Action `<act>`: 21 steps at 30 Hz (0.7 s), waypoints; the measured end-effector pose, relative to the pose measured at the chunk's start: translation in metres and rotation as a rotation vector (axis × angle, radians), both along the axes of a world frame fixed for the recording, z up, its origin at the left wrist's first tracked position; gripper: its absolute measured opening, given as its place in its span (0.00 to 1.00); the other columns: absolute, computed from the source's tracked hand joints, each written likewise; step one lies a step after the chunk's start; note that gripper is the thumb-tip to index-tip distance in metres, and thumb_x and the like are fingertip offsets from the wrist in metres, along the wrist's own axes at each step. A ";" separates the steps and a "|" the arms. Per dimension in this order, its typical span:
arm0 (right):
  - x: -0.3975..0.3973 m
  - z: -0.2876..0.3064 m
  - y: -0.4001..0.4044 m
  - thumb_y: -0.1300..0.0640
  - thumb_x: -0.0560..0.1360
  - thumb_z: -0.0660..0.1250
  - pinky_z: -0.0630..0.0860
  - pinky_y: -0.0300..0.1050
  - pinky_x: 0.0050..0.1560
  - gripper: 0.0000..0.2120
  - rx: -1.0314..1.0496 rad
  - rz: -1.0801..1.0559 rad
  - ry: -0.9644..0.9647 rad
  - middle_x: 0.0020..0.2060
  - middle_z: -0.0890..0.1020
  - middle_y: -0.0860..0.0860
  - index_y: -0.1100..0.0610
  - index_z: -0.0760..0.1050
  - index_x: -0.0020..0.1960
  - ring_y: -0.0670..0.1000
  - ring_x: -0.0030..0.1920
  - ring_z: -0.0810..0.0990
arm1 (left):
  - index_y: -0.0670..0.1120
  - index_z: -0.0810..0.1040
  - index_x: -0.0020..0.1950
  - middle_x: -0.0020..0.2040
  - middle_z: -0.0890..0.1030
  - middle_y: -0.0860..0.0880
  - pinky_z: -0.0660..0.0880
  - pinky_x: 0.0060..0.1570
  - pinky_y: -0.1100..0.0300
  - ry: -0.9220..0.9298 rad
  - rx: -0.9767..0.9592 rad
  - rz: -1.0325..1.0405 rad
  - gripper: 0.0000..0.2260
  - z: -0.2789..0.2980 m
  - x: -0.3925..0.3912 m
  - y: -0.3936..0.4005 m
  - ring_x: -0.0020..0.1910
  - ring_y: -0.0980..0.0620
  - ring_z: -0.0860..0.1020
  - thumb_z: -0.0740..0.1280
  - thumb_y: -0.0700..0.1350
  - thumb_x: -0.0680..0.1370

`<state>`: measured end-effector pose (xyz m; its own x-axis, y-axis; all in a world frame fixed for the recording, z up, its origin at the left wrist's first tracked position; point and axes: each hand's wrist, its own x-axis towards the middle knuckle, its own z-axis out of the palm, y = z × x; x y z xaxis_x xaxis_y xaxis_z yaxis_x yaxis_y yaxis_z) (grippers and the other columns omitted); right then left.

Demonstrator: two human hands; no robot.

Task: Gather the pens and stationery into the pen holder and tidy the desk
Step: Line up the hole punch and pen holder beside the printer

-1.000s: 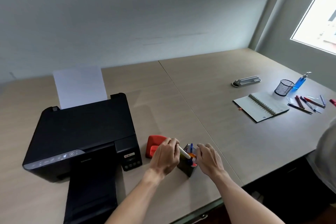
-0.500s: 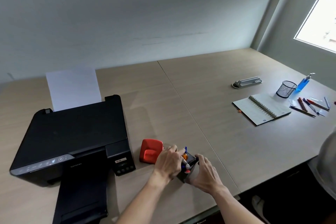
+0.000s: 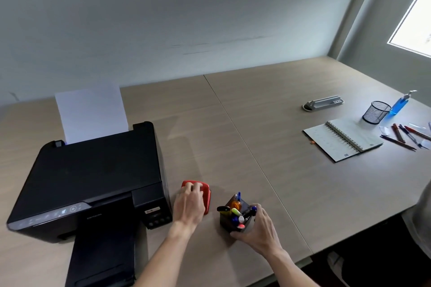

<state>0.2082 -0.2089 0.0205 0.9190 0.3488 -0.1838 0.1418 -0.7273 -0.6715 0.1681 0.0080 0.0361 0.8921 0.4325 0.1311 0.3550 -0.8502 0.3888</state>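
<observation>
Now | wood-grain desk (image 3: 233, 123), grey wall (image 3: 186, 18) | left fingers (image 3: 189, 187) curled over red punch (image 3: 207, 197) | right fingers (image 3: 257, 213) grip pen holder (image 3: 226, 222)

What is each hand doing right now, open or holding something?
Left hand: fingers curled over the red hole punch, gripping it.
Right hand: grips the black pen holder.
</observation>
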 end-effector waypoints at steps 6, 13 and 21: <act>0.011 -0.008 -0.005 0.42 0.52 0.75 0.76 0.45 0.48 0.34 0.046 -0.026 -0.020 0.48 0.76 0.46 0.50 0.67 0.54 0.50 0.48 0.77 | 0.44 0.71 0.64 0.63 0.74 0.41 0.73 0.61 0.47 0.147 0.085 0.000 0.20 -0.009 0.014 0.028 0.60 0.40 0.74 0.67 0.37 0.72; 0.035 -0.012 -0.002 0.43 0.54 0.73 0.77 0.49 0.49 0.34 0.041 -0.008 -0.016 0.49 0.77 0.47 0.51 0.67 0.56 0.52 0.49 0.78 | 0.54 0.57 0.75 0.78 0.55 0.44 0.59 0.72 0.44 0.426 0.063 -0.213 0.35 -0.014 0.033 0.041 0.75 0.40 0.54 0.68 0.47 0.72; 0.061 -0.015 0.020 0.48 0.56 0.75 0.75 0.44 0.49 0.33 0.087 0.061 -0.002 0.49 0.77 0.47 0.52 0.67 0.58 0.49 0.49 0.76 | 0.53 0.48 0.77 0.77 0.56 0.44 0.62 0.70 0.46 0.395 0.156 -0.142 0.36 -0.034 0.029 0.033 0.75 0.41 0.53 0.66 0.40 0.76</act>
